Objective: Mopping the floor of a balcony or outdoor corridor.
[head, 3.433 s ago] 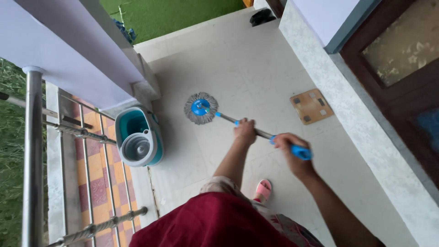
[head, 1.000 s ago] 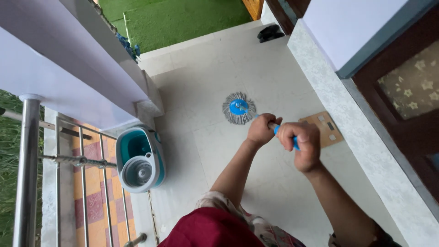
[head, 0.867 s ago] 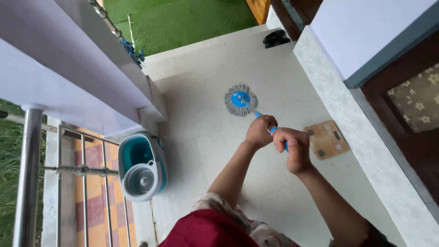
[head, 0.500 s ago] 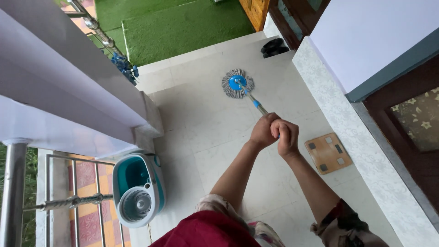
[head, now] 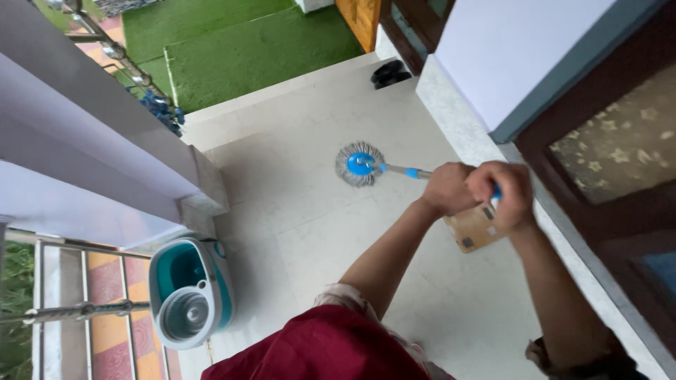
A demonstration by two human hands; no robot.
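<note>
Gripping the mop handle point(head: 412, 171) with both fists, left hand point(head: 446, 188) ahead of right hand point(head: 508, 193) (for leverage), fingers curled tight, mop head point(head: 360, 165) flat mid-floor point(head: 310, 232).

Stringy grey cloth mop head point(head: 360, 164), shiny metal pole point(head: 401, 169), glossy pale floor tiles point(head: 303, 211), smooth plastic bucket point(head: 186, 292)

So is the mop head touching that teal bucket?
Apart. The head view shows the mop head out on the pale floor tiles, with bare floor between it and the bucket by the railing.
</note>
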